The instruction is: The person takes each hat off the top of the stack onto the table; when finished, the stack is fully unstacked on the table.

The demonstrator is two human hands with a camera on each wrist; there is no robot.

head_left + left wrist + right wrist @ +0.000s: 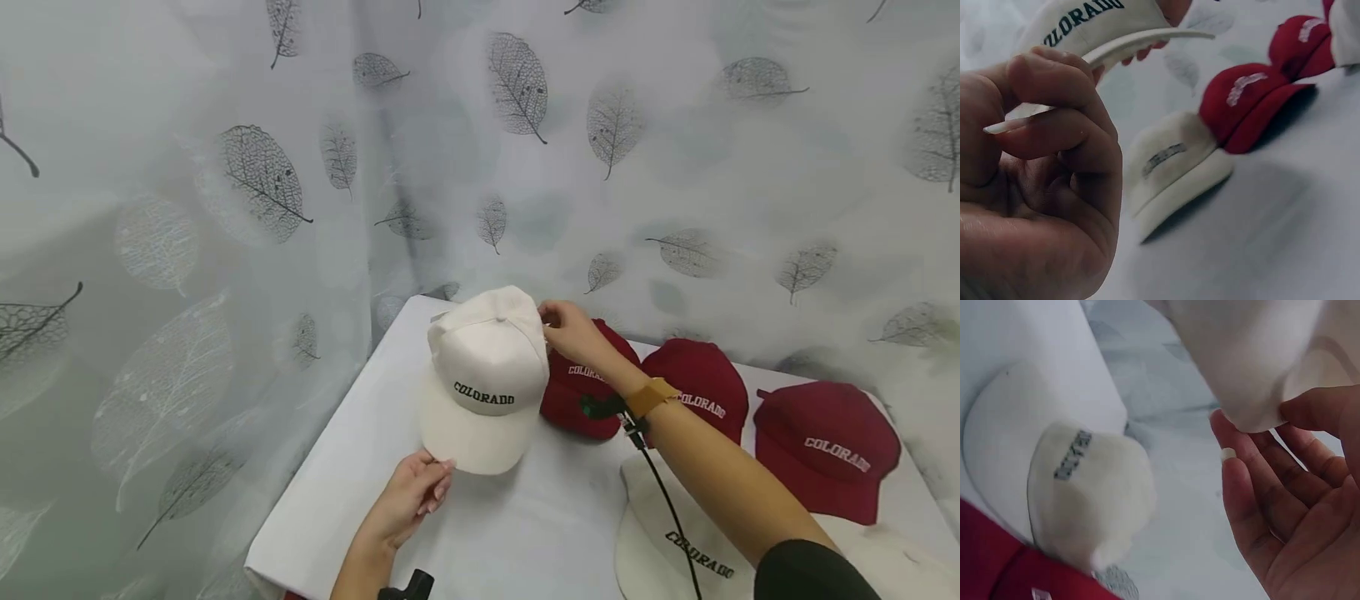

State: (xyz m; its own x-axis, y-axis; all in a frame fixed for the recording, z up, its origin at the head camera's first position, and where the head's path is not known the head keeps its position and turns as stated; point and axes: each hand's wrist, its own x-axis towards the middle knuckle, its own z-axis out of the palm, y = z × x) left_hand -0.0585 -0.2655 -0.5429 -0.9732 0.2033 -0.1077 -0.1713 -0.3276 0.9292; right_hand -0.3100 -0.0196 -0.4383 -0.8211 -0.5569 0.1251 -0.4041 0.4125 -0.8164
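A white baseball cap (pixel 487 358) with dark COLORADO lettering is held above the table between both hands, its brim facing down toward the front. My left hand (pixel 408 497) pinches the edge of the brim between thumb and fingers. At the far right side of the crown, my right hand (pixel 573 337) grips the cap's edge. In the right wrist view, the thumb and fingers of the right hand (pixel 1297 494) hold the rim of the white cap (pixel 1244 350). The left wrist view shows the left hand (pixel 1047 175) large, partly covering the held cap (pixel 1110 31).
Behind the right forearm stand a red cap (pixel 581 400), a second red cap (pixel 697 383) and a third (pixel 825 442) on the white table (pixel 352 450). Nearer, another white cap (pixel 675 525) lies at the lower right. A leaf-patterned curtain (pixel 450 167) hangs behind.
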